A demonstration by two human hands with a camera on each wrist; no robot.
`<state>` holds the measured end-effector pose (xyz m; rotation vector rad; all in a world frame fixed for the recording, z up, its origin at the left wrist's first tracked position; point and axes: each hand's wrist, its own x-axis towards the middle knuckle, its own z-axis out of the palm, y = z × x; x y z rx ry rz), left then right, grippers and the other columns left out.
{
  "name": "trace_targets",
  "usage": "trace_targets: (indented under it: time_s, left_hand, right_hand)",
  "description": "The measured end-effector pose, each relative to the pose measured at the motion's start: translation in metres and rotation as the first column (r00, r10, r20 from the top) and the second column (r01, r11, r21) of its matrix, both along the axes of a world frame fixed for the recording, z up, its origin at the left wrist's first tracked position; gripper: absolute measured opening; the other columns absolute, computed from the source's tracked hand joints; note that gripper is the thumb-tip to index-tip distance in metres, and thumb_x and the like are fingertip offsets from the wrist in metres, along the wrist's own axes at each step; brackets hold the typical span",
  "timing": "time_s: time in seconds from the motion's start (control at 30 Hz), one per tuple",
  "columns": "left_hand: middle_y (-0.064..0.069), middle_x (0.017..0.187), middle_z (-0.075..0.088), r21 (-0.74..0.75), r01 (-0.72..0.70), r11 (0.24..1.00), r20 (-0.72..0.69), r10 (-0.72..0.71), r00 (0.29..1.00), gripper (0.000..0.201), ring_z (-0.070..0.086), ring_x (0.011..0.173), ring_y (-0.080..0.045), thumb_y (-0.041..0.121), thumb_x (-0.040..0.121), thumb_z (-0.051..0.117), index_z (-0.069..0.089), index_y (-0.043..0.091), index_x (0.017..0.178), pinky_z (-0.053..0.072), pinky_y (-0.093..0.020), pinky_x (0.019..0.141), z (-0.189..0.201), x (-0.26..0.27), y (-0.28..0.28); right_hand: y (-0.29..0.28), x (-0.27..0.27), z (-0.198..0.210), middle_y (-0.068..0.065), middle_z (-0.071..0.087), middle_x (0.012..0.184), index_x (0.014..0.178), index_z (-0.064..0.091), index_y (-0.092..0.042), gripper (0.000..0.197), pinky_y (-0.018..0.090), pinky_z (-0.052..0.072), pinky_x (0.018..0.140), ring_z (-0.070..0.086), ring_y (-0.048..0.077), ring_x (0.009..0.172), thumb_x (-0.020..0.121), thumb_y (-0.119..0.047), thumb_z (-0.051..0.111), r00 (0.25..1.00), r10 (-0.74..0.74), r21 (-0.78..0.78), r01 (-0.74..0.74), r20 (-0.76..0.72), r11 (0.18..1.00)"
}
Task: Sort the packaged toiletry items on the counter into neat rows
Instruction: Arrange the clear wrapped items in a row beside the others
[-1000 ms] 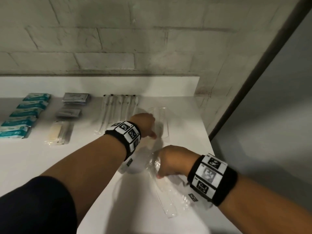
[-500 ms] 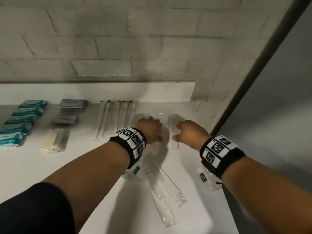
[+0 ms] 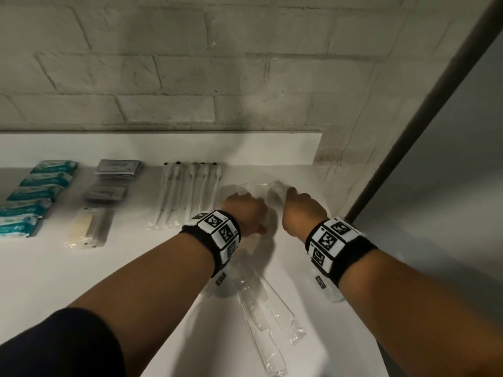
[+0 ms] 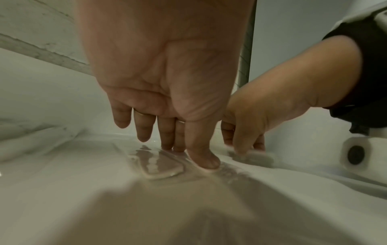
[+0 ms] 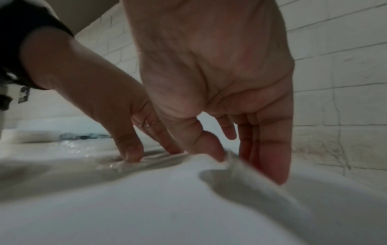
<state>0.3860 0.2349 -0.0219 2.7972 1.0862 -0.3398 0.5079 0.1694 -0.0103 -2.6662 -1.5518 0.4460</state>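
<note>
My left hand [image 3: 246, 213] lies at the back right of the white counter [image 3: 68, 273]. Its straight fingers [image 4: 202, 159] press a clear packet [image 4: 161, 164] with a pale item inside flat onto the surface. Just to its right, my right hand [image 3: 298, 205] pinches the raised edge of another clear packet [image 5: 231, 160] between thumb and straight fingers. Two clear packaged combs [image 3: 262, 325] lie loose nearer me, between my forearms. The parts of both packets under the palms are hidden in the head view.
Rows stand along the back: teal packets [image 3: 40, 191] at the left, grey sachets [image 3: 117, 168], a pale soap-like packet [image 3: 87, 228], and white-wrapped toothbrushes [image 3: 187, 194]. A brick wall [image 3: 245, 77] bounds the back and right. The counter's right edge runs close beside my right forearm.
My right hand left the loose pile near me and moved back and right with a clear packet, ending beside the left hand. The left hand stayed on its packet.
</note>
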Motion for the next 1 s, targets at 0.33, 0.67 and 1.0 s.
trace_targets:
  time_s: [0.33, 0.67, 1.0]
  left_hand:
    - [-0.003, 0.121, 0.063, -0.005, -0.002, 1.0, 0.003, 0.002, 1.0, 0.046, 0.051, 0.122, -0.026, 0.048, 0.079, 0.065, 0.058, 0.019, 0.115, 0.041, -0.034, 0.093, -0.002, 0.0, 0.002]
    - [-0.004, 0.117, 0.063, 0.002, -0.002, 1.0, -0.017, 0.002, 1.0, 0.044, 0.052, 0.12, -0.025, 0.047, 0.081, 0.063, 0.056, 0.018, 0.113, 0.038, -0.033, 0.084, 0.004, 0.001, -0.002]
    - [-0.004, 0.139, 0.049, 0.007, -0.004, 1.0, -0.029, 0.004, 1.0, 0.062, 0.042, 0.129, -0.023, 0.052, 0.083, 0.061, 0.048, 0.024, 0.138, 0.035, -0.033, 0.102, 0.014, 0.001, -0.005]
  right_hand:
    - [-0.008, 0.034, 0.011, 0.005, 0.057, 0.133, 0.134, 0.054, -0.022, 0.053, 0.031, 0.045, 0.098, 0.054, 0.026, 0.12, 0.083, -0.018, 0.067, 0.971, 0.239, -0.074, -0.239, -0.01, 0.968]
    - [-0.005, 0.013, 0.003, 0.009, 0.061, 0.127, 0.132, 0.055, -0.015, 0.05, 0.032, 0.046, 0.093, 0.057, 0.028, 0.116, 0.085, -0.028, 0.068, 0.961, 0.275, -0.071, -0.277, -0.032, 0.958]
    - [-0.079, -0.072, 0.014, 0.002, 0.064, 0.106, 0.116, 0.054, -0.015, 0.059, 0.031, 0.049, 0.072, 0.063, 0.022, 0.092, 0.072, -0.05, 0.074, 0.88, 0.441, -0.301, -0.475, -0.179, 0.827]
